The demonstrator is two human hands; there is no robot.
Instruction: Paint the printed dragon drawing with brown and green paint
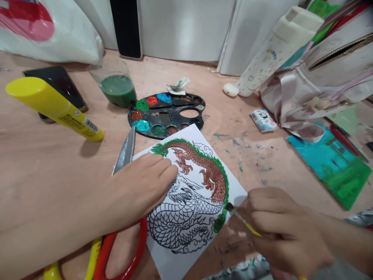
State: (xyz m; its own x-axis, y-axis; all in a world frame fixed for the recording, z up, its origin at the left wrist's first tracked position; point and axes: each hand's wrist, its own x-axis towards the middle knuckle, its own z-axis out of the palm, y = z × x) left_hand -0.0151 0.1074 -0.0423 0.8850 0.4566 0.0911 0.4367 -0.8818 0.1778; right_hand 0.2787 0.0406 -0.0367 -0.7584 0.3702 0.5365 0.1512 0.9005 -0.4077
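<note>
A white sheet with a printed dragon lies tilted on the table. Its tail and legs are painted brown and its mane edge green, while the head and lower coils are plain line work. My left hand rests on the sheet's left side, fingers curled into a fist. In my right hand is a thin paintbrush, its dark tip at the green edge near the sheet's right side. Beneath my left forearm lie scissors with red and yellow handles, their blades showing beyond the wrist.
A black paint palette sits behind the sheet, near a cup of green water. A yellow glue bottle stands at left by a phone. Right are a white bottle, a pale bag and a painted canvas.
</note>
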